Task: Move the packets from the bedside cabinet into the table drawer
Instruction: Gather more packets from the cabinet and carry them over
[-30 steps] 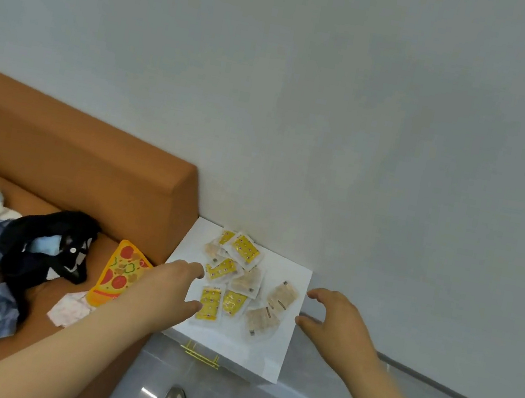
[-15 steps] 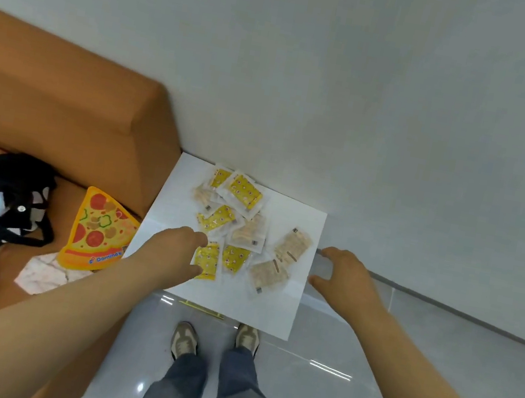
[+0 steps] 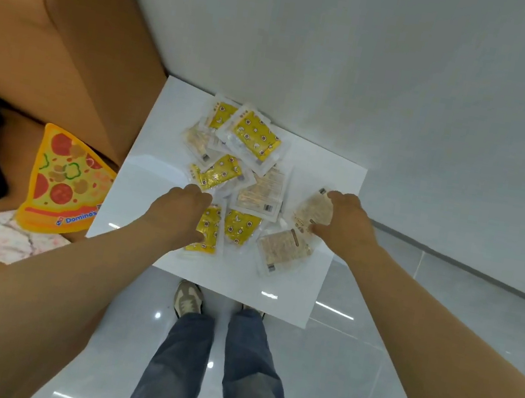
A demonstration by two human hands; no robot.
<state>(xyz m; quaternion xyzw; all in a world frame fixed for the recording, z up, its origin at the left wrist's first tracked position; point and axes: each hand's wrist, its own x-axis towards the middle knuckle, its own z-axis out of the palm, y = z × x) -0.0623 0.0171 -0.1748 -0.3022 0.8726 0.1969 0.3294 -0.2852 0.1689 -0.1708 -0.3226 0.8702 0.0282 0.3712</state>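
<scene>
Clasps a beige packet (image 3: 312,209) in the right grip (image 3: 348,228) at the right edge of the pile, forefinger over its far end and thumb at its near end; rests the left grip (image 3: 181,216), fingers curled under, on a yellow packet (image 3: 208,235) at the pile's near left, with no telling whether grasping or merely pressing. Between and beyond the two, more packets (image 3: 257,135), yellow and beige, overlapping in a loose heap on the white bedside cabinet (image 3: 167,134) set against the far wall. Left of that, a pizza-slice piece (image 3: 66,180) beside the orange headboard (image 3: 74,28); nearer, legs in jeans (image 3: 226,366) on the grey tiled floor (image 3: 409,310).
</scene>
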